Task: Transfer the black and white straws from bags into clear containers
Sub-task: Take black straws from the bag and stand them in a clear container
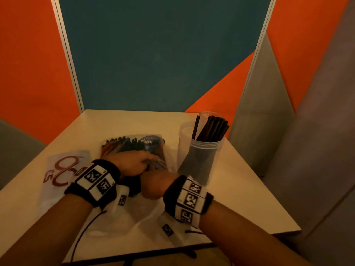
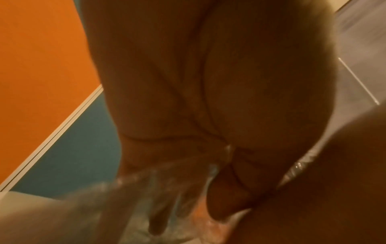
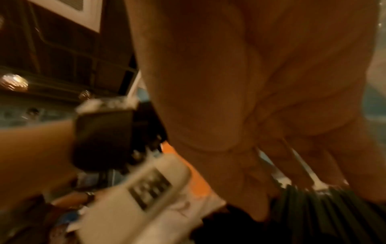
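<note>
A clear bag of black straws (image 1: 132, 145) lies mid-table. My left hand (image 1: 142, 161) lies over it with fingers curled on the plastic; in the left wrist view my thumb (image 2: 225, 198) pinches the bag film (image 2: 163, 184). My right hand (image 1: 153, 181) is at the bag's near end, fingers closed round a bundle of black straws (image 3: 309, 213). A clear container (image 1: 205, 156) at the right stands upright with several black straws (image 1: 213, 129) in it. A second clear container (image 1: 183, 137) stands just left of and behind it; its contents are unclear.
A flat bag with a red logo (image 1: 63, 169) lies at the left of the pale table (image 1: 249, 198). Loose clear plastic (image 1: 123, 217) spreads under my wrists. Orange and teal partition panels (image 1: 153, 54) close off the back; a grey panel (image 1: 259, 121) stands at the right.
</note>
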